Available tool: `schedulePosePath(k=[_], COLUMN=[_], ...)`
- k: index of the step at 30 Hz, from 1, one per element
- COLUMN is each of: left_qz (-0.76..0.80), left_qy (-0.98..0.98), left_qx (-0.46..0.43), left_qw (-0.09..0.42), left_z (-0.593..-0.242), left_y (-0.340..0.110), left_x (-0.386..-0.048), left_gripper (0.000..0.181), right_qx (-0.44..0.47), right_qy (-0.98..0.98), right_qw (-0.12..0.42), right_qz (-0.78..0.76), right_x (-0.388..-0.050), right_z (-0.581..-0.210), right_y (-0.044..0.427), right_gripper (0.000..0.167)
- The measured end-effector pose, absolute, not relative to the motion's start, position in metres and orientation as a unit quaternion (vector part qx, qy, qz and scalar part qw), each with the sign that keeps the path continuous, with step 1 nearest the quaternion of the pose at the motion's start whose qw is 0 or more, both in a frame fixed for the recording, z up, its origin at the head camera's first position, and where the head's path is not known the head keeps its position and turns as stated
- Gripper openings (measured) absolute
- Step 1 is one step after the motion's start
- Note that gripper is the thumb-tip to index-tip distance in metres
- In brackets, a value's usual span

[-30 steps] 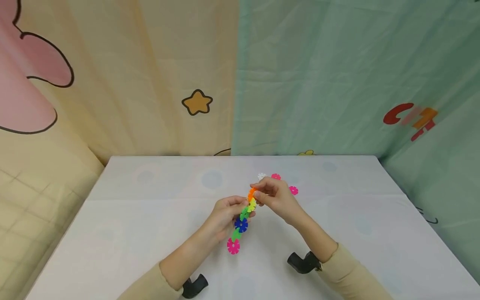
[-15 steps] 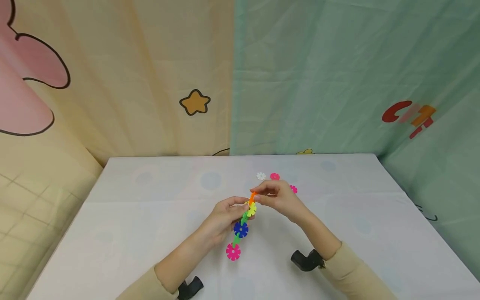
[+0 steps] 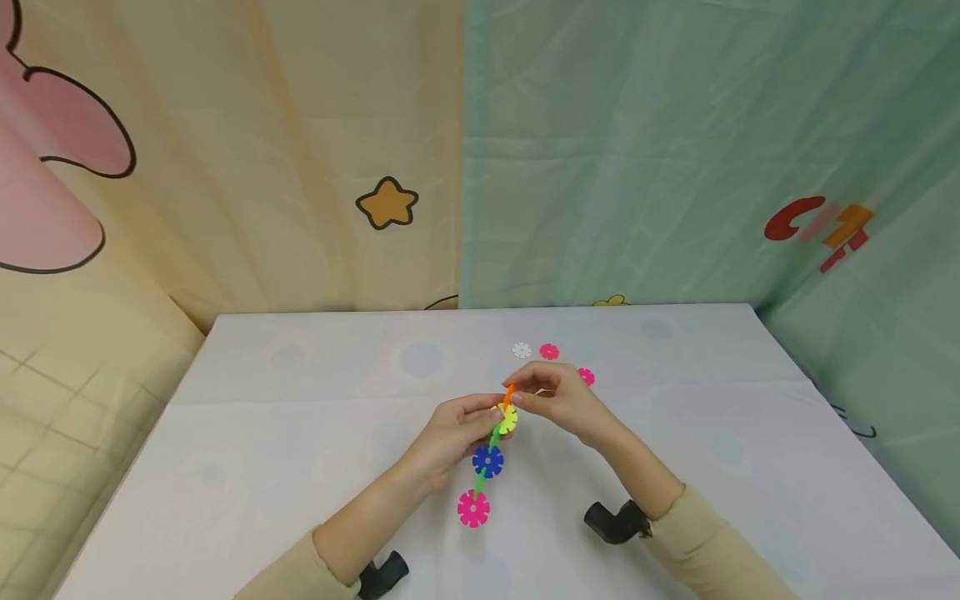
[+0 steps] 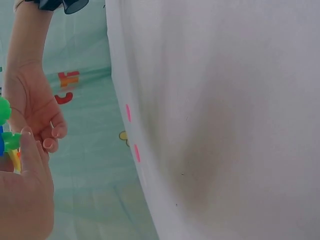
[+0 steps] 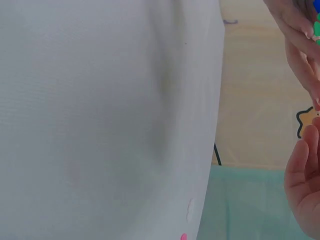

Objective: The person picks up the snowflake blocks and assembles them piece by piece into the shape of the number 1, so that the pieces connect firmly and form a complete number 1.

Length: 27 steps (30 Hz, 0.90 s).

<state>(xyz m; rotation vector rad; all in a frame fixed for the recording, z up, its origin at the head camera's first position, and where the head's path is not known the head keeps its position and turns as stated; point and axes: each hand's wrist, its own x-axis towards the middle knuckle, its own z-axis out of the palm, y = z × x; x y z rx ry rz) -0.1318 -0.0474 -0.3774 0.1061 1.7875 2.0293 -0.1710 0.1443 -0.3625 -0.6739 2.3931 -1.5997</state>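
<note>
A chain of notched plastic snowflake discs hangs between the hands above the table. From the top it runs through an orange disc (image 3: 509,397), a yellow disc (image 3: 508,418), a green disc (image 3: 495,437), a blue disc (image 3: 487,461), another green disc (image 3: 480,482) and a pink disc (image 3: 473,508) at the lower end. My left hand (image 3: 452,437) pinches the chain around the yellow disc, its fingertips partly behind it. Between thumb and fingers, my right hand (image 3: 557,401) pinches the orange disc, seen nearly edge-on. In the left wrist view a green disc (image 4: 11,141) shows by the left fingers.
Beyond the right hand, a white disc (image 3: 522,351), a pink disc (image 3: 549,352) and a second pink disc (image 3: 586,377), partly covered by the hand, lie on the white-covered table (image 3: 300,467). Curtains (image 3: 615,150) hang behind the table's far edge.
The orange disc has turned from showing its face to nearly edge-on in the right hand. The chain's lower end has swung slightly down and right, with the green discs now edge-on.
</note>
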Motion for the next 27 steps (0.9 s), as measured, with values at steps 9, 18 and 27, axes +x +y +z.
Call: schedulePosePath(k=[9,18,27], left_qz=[0.734,0.736,0.727], left_qy=[0.642,0.637,0.645], left_qx=[0.042,0.047,0.045], left_qw=[0.220,0.225,0.229], left_z=[-0.374,-0.375,-0.375], left_y=[-0.045,-0.043,-0.043], left_x=[-0.133,-0.134,-0.133], left_gripper=[0.043,0.043,0.044], right_qx=[-0.240,-0.249,-0.250], right_qy=[0.804,0.795,0.786], right_qw=[0.082,0.089,0.110], right_qz=[-0.537,-0.546,-0.555], right_x=[-0.171,-0.170,-0.170], right_z=[-0.370,-0.372,-0.375], right_y=[0.144,0.144,0.144], right_gripper=[0.016,0.018,0.020])
